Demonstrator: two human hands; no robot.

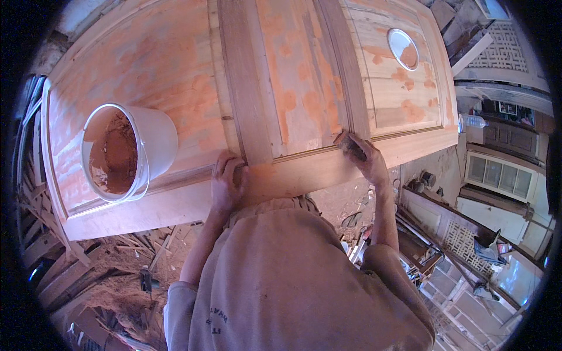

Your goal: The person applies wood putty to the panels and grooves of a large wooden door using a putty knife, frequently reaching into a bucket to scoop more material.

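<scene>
A large wooden panelled door (304, 153) lies flat before me, its panels smeared with orange filler. My right hand (369, 167) is closed on a small dark pad (355, 147), pressed at the moulding corner by the near rail. What the pad is made of does not show clearly. On the door's near edge, my left hand (225, 182) rests with curled fingers around a small brownish piece, too hidden to name. Left of it, a white bucket (161, 140) of reddish-orange filler stands tilted in view on the door. A round white lid (403, 40) with orange filler sits on the right panel.
Wood offcuts (55, 272) pile up at the left. Sawdust and scraps (132, 292) cover the floor below the door. At the right stand a glazed window frame (500, 175), a clear plastic bottle (473, 121) and more frames leaning together.
</scene>
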